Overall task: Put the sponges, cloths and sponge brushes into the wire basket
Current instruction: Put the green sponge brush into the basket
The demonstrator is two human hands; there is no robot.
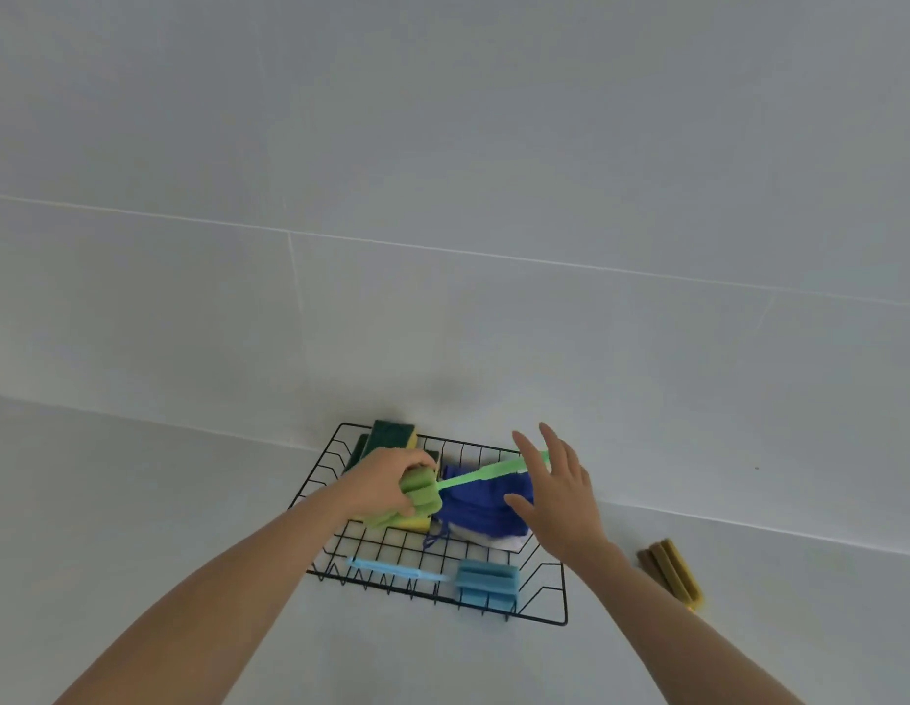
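While your left hand (392, 480) grips the green brush (417, 493) over the basket (554, 602), right hand (554, 496) fingers spread, empty; yellow brush (672, 572) left on tabletop (137, 501).

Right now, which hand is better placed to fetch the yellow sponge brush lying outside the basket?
Right. The right hand is open and empty, nearer the yellow sponge brush; the left hand grips the green sponge brush.

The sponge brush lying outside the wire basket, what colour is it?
Yellow sponge brush, head view.
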